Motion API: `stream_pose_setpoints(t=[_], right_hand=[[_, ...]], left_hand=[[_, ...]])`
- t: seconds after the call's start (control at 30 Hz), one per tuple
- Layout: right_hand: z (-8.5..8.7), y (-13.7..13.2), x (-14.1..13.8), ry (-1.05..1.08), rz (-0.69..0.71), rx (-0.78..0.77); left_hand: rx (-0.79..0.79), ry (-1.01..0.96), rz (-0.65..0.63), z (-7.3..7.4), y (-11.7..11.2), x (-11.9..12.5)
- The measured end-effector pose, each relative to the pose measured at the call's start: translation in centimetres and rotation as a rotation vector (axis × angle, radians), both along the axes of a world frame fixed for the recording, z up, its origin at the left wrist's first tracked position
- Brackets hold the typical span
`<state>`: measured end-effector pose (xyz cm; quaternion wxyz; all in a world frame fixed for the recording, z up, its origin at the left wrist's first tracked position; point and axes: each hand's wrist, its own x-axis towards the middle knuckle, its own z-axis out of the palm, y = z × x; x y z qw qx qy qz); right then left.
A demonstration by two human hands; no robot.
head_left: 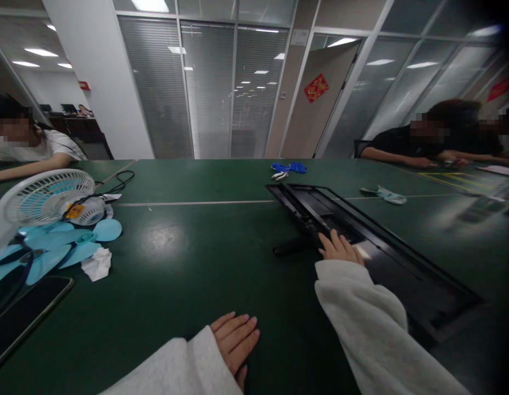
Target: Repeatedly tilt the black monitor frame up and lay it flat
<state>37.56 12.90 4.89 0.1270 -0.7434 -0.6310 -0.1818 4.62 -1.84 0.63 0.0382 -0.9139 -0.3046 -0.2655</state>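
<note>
My left hand [236,343] lies flat on the green tabletop, fingers stretched out and holding nothing. My right hand [340,248] reaches forward and rests on the near left side of a long black plastic panel [406,285], its fingers extended and slightly apart. The panel has a raised rim and a recessed inside, and it lies at a slant across the right part of the table. A short black piece [293,247], like a leg or stand, sticks out from its left side. Part of the panel is covered by my right hand and sleeve.
On the left lie a white fan guard [48,195], light blue fan blades [52,247], crumpled tissue [98,264] and a phone [29,318]. Blue gloves [293,167] and a clear packet [388,195] lie farther back. People sit at the left [52,142] and right [394,145].
</note>
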Motion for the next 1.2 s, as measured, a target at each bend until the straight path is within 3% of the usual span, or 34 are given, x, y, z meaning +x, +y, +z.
stream_pose_setpoints(t=[0.23, 0.4, 0.63, 0.77, 0.93, 1.07, 1.2], right_hand=[[-0.7, -0.6, -4.2, -0.070, 0.258, 0.100], [-0.8, -2.1, -7.3, -0.104, 0.493, 0.184], [-0.1, -4.5, -10.3, -0.113, 0.775, 0.256], [0.5, -5.5, -11.1, -0.046, 0.928, 0.259], [1.3, -6.5, -11.8, -0.001, 1.020, 0.227], [2.1, -7.2, -12.0, 0.021, 1.044, 0.207], [2.6, -7.7, -12.1, 0.019, 1.063, 0.171]], left_hand=[[0.079, -0.036, 0.013, -0.9, 0.1, 0.6], [0.275, -0.355, -0.020, -1.4, 0.6, 2.3], [0.292, -0.354, -0.150, 0.1, 0.5, 2.3], [0.233, -0.164, -0.207, 0.7, 0.1, 1.3], [0.371, -0.255, -0.265, 0.8, -0.2, 1.3], [0.362, -0.294, -0.303, 0.9, -0.1, 1.3], [0.335, -0.135, -0.417, 0.2, -0.4, 0.5]])
